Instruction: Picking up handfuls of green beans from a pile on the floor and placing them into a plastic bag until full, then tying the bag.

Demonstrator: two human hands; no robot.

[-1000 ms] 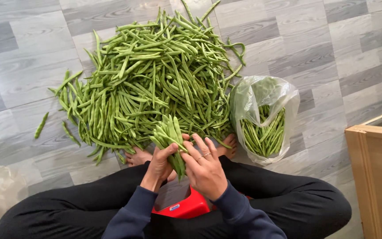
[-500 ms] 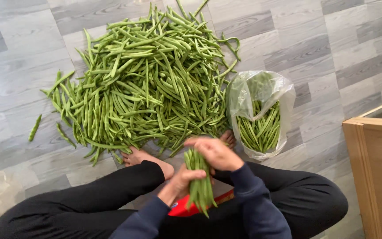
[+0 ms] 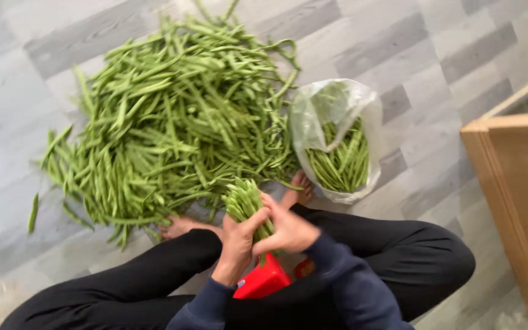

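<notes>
A bundle of green beans point(image 3: 244, 201) stands nearly upright between both hands, its tips pointing away from me. My left hand point(image 3: 238, 243) wraps the bundle from the left. My right hand point(image 3: 286, 231) closes on it from the right. A large heap of loose green beans point(image 3: 166, 116) covers the grey floor just beyond my bare feet. To the right of the heap a clear plastic bag point(image 3: 331, 104) lies open with more beans inside.
I sit cross-legged on a low red stool point(image 3: 263, 282) in black trousers. A wooden cabinet edge point(image 3: 508, 183) stands at the right. A single stray bean point(image 3: 33, 212) lies on the floor at the left.
The bundle pointed down toward my lap half a second ago; now both hands hold it with its tips up and away. The camera has swung right and blurred.
</notes>
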